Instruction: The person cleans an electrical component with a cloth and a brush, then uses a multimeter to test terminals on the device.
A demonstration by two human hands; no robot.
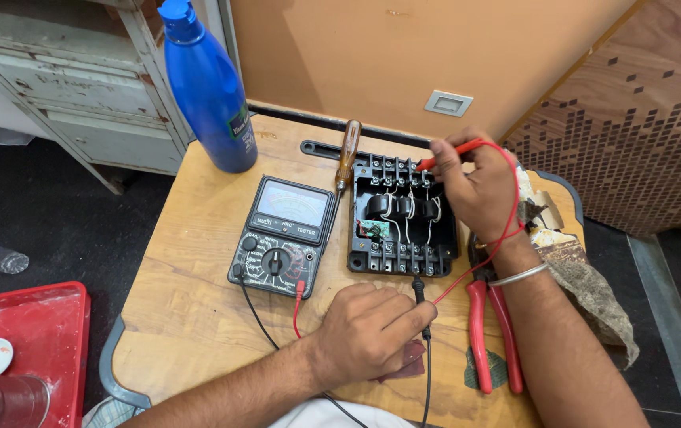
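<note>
1. Head view: the left hand is pinching the black probe in closed fingers, its tip touching the near terminals of the black electrical unit
2. The right hand is gripping the red probe at the far terminals
3. An analog multimeter is sitting just left of both hands; red pliers are lying under the right forearm
</note>
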